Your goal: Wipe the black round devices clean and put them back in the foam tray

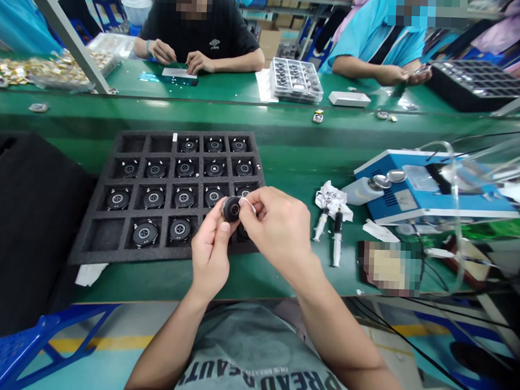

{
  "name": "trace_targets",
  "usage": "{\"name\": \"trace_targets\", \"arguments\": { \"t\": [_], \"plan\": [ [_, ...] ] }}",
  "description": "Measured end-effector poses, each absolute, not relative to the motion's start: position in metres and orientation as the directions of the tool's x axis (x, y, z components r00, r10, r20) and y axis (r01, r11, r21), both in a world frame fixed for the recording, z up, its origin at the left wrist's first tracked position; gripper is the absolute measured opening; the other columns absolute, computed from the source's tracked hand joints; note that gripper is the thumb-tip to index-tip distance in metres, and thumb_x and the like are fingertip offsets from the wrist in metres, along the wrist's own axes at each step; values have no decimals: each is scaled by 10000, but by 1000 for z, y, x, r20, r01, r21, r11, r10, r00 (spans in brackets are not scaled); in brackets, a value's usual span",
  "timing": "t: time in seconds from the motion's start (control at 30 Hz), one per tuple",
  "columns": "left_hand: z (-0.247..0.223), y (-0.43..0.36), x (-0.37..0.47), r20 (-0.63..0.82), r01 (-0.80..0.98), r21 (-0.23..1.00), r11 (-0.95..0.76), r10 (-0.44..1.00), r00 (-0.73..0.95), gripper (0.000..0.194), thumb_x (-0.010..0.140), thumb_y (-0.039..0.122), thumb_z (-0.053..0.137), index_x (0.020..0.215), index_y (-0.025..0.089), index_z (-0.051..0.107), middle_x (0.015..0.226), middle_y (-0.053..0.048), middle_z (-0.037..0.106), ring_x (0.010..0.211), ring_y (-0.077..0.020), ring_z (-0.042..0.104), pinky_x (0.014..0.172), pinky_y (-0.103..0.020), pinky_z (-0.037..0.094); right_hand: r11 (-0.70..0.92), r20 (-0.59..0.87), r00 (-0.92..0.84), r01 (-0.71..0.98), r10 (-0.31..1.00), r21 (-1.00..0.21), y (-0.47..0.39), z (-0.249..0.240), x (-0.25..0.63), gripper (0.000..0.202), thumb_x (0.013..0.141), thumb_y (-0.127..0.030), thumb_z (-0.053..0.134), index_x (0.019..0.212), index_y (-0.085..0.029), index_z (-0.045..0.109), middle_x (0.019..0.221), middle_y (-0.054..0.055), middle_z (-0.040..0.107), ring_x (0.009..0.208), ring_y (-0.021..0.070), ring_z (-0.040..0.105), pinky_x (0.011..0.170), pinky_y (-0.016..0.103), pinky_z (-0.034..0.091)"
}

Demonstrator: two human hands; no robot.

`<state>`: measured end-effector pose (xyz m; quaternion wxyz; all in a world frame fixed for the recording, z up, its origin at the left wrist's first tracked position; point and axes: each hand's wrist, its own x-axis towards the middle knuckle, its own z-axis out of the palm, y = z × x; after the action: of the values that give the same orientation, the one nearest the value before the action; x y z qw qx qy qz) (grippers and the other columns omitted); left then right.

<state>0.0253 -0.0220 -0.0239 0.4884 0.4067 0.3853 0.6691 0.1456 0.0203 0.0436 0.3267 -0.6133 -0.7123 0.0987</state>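
Head-worn view; forward and down over hands (246, 228)

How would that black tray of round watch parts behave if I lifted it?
The black tray looks like foam, so it may flex slightly. The round parts sit in open pockets, so they could spill if it tips.

One held watch case (232, 209), two syringes (337, 238)

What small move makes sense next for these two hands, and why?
Probably a short stroke of the thin white item along the edge of the round black piece: the right hand pinches the item beside that edge, while the left hand holds the piece, round sensor window showing.
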Motion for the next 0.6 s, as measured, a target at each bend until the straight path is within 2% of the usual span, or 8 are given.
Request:
{"name": "trace_targets", "arguments": {
  "t": [0.13, 0.2, 0.27, 0.37, 0.6],
  "plan": [
    [-21, -21, 27, 175, -346, 905, -249, 957, -232, 381, 1022, 350, 662, 1393, 269, 691, 1432, -81, 704, 1331, -270, 672, 1150, -421, 555, 221, 156, -176, 909, 972, -354, 9, 52, 151, 162, 929, -239, 626, 804, -206, 725, 824, 43, 769, 664, 179, 638, 590, 315, 263],
    [-18, -19, 28, 138, -397, 889, -228, 960, -244, 357, 1020, 352, 665, 1362, 261, 708, 1390, -84, 729, 1282, -266, 705, 1110, -410, 587, 239, 115, -213, 919, 970, -314, 2, 52, 158, 169, 923, -224, 620, 800, -210, 735, 841, 43, 777, 680, 186, 654, 592, 321, 261],
    [-14, -18, 27, 104, -454, 867, -204, 966, -236, 333, 1016, 340, 669, 1333, 251, 721, 1338, -82, 755, 1251, -263, 723, 1085, -409, 604, 224, 143, -186, 916, 972, -333, -2, 50, 168, 158, 916, -230, 633, 801, -218, 740, 822, 30, 771, 693, 189, 665, 595, 315, 282],
    [-10, -18, 26, 84, -507, 844, -178, 976, -203, 316, 1011, 324, 672, 1313, 248, 725, 1308, -82, 767, 1234, -267, 732, 1080, -436, 607, 209, 268, -102, 888, 958, -410, -3, 43, 181, 127, 910, -259, 668, 812, -220, 740, 770, 12, 747, 659, 175, 648, 589, 300, 316],
    [-11, -18, 23, 77, -548, 824, -145, 986, -144, 335, 1011, 277, 660, 1342, 280, 709, 1295, -71, 774, 1228, -262, 736, 1086, -457, 600, 367, 478, -73, 743, 875, -560, 4, 34, 183, 115, 933, -228, 672, 828, -204, 711, 757, -8, 718, 594, 113, 591, 580, 263, 405]
  ]
}}
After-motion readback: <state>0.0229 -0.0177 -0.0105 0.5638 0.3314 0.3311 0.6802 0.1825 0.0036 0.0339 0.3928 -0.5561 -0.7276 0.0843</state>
